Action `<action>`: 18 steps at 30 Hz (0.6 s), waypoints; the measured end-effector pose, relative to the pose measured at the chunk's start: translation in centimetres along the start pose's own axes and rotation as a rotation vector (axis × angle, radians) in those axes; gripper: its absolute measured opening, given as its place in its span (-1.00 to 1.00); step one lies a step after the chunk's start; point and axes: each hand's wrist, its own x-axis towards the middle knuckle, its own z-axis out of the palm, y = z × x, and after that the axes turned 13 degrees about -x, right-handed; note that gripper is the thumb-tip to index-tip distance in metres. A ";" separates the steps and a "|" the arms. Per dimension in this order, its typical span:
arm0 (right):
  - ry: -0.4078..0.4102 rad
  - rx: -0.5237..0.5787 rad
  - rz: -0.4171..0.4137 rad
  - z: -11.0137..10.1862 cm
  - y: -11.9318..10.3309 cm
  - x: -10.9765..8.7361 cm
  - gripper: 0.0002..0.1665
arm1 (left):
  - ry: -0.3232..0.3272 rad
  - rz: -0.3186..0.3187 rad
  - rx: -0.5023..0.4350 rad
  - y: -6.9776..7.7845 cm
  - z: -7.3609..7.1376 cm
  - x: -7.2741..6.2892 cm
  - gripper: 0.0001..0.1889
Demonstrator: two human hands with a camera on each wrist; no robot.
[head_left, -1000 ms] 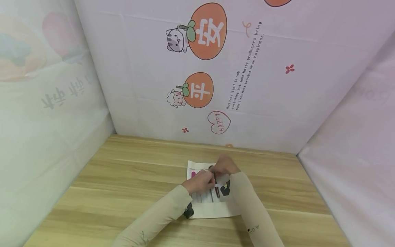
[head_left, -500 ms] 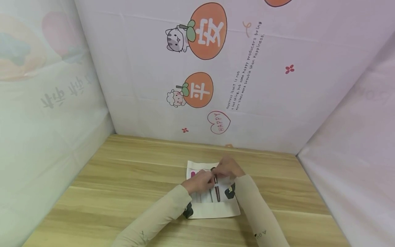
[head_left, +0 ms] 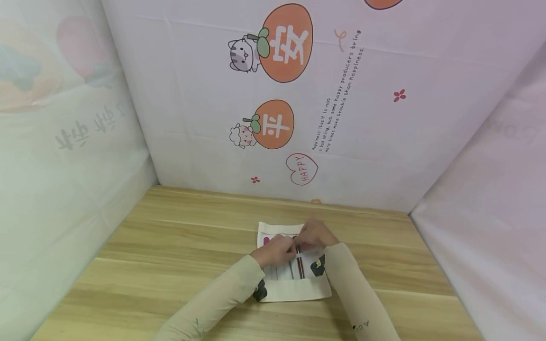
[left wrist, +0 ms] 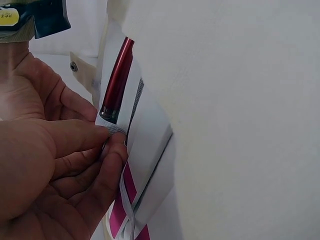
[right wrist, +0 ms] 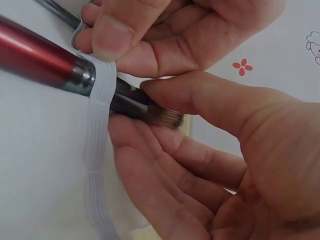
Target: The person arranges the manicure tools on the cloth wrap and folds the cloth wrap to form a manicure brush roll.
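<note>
A makeup brush point(right wrist: 42, 55) with a glossy red handle, dark ferrule and brown bristles runs under a white elastic band point(right wrist: 100, 120) inside a cream fabric brush roll point(head_left: 296, 290). My left hand point(head_left: 275, 251) pinches the band beside the brush between thumb and finger. At the bristle end, my right hand point(head_left: 314, 233) holds the brush, thumb on the dark part and fingers beneath, as the right wrist view shows. In the left wrist view the red handle point(left wrist: 117, 75) points upward, its tip reaching the roll's pale flap point(left wrist: 240, 100).
Another thin dark-handled tool point(right wrist: 60, 12) sits in the roll, left of the brush. Magenta patches point(head_left: 266, 240) show at the roll's upper left. Wood-grain table point(head_left: 170, 246) surrounds it, with printed white cloth walls point(head_left: 204, 94) behind and at both sides.
The brush has slid toward the roll's near edge through the band, its handle end now at the near flap. My right hand has moved slightly right and nearer. My left hand has stayed put.
</note>
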 end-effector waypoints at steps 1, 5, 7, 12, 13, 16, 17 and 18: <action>-0.012 -0.005 -0.001 0.0 0.0 0.0 -0.79 | 0.001 -0.002 -0.001 0.0 0.0 0.0 -0.79; -0.046 0.001 -0.011 0.0 0.3 0.1 -0.83 | 0.018 0.004 0.018 0.0 0.0 0.1 -0.84; -0.063 0.027 -0.019 0.0 0.5 0.2 -0.87 | 0.025 0.003 0.016 0.0 0.1 0.1 -0.85; -0.100 0.022 -0.041 -0.1 0.8 0.2 -0.85 | 0.011 0.008 -0.018 -0.2 0.3 0.2 -0.74; -0.107 0.015 -0.043 -0.1 0.8 0.2 -0.84 | 0.012 0.023 -0.009 -0.7 0.5 0.4 -0.69; -0.125 0.006 -0.046 -0.2 0.8 0.3 -0.84 | 0.015 0.062 0.008 -2.2 1.3 1.4 -0.59; -0.131 0.012 -0.046 -0.3 0.8 0.3 -0.85 | 0.015 0.070 0.019 -2.8 1.6 1.8 -0.57; -0.133 0.017 -0.045 -0.3 0.8 0.3 -0.85 | 0.019 0.075 0.021 -3.2 1.9 2.1 -0.55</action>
